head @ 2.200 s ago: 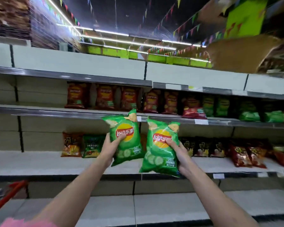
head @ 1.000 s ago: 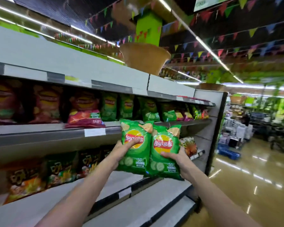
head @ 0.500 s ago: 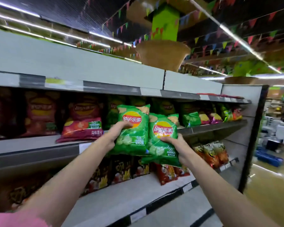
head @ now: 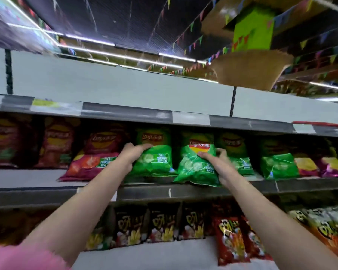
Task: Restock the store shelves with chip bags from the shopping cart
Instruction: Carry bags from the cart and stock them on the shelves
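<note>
Our left hand holds one green bag; our right hand holds another green bag; both could slip off the shelf edge if we let go early.

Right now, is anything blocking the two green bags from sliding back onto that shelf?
Yes. Upright green bags already stand behind both held bags: the left bag and the right bag, which overhangs the shelf edge.

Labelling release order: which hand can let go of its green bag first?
Left, likely. Left hand has its green bag lying on the shelf; right hand's bag overhangs the edge.
</note>
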`<state>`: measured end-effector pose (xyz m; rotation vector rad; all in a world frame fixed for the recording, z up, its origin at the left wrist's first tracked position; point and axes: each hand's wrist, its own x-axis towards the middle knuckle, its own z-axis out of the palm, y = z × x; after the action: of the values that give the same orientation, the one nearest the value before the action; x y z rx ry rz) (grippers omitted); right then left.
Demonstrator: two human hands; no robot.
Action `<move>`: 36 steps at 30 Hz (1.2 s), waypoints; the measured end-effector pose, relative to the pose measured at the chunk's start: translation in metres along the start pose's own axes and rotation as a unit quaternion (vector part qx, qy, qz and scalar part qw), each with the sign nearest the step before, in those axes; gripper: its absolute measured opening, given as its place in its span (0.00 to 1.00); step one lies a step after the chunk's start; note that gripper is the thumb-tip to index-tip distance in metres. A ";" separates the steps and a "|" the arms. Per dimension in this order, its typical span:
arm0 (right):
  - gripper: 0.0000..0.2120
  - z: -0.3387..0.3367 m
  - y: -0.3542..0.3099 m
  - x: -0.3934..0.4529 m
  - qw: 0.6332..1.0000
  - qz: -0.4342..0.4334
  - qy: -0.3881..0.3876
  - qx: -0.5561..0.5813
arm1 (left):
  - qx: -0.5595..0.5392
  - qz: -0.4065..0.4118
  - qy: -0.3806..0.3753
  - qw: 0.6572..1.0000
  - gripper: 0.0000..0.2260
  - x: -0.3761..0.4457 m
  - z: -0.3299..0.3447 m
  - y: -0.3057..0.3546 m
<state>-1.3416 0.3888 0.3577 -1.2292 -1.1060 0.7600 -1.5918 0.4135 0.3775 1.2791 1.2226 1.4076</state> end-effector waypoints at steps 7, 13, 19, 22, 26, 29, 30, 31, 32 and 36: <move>0.34 0.010 0.017 0.037 0.998 -0.006 -0.056 -0.032 | 0.113 0.002 0.077 0.991 0.22 0.006 0.016 -0.017; 0.37 0.011 0.018 0.037 0.983 -0.058 -0.028 -0.171 | 0.160 0.015 0.111 0.981 0.32 -0.005 0.019 -0.019; 0.28 0.014 0.009 0.007 0.954 -0.212 0.039 -0.206 | 0.171 0.091 0.149 0.970 0.31 -0.024 0.018 -0.011; 0.23 0.027 0.007 -0.014 0.954 -0.242 0.017 -0.179 | 0.145 0.144 0.168 0.964 0.21 -0.036 0.007 -0.012; 0.19 0.060 0.004 -0.051 0.957 -0.252 -0.030 -0.142 | 0.094 0.155 0.146 0.972 0.04 -0.062 -0.021 -0.018; 0.15 0.095 0.001 -0.083 0.966 -0.223 -0.084 -0.098 | 0.082 0.138 0.151 0.975 0.06 -0.083 -0.059 -0.023; 0.13 0.109 -0.002 -0.095 0.969 -0.208 -0.105 -0.081 | 0.080 0.127 0.157 0.976 0.07 -0.091 -0.074 -0.025; 0.11 0.124 -0.004 -0.109 0.971 -0.190 -0.129 -0.061 | 0.080 0.116 0.167 0.976 0.08 -0.099 -0.092 -0.028; 0.09 0.140 -0.007 -0.124 0.972 -0.173 -0.155 -0.036 | 0.080 0.106 0.181 0.974 0.08 -0.108 -0.109 -0.031; 0.07 0.207 -0.016 -0.190 0.958 -0.127 -0.256 0.025 | 0.097 0.070 0.223 0.967 0.07 -0.150 -0.192 -0.046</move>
<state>-1.5990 0.2812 0.3226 -0.8397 -1.6212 0.9256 -1.7664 0.2517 0.3083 1.2346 1.6288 1.7797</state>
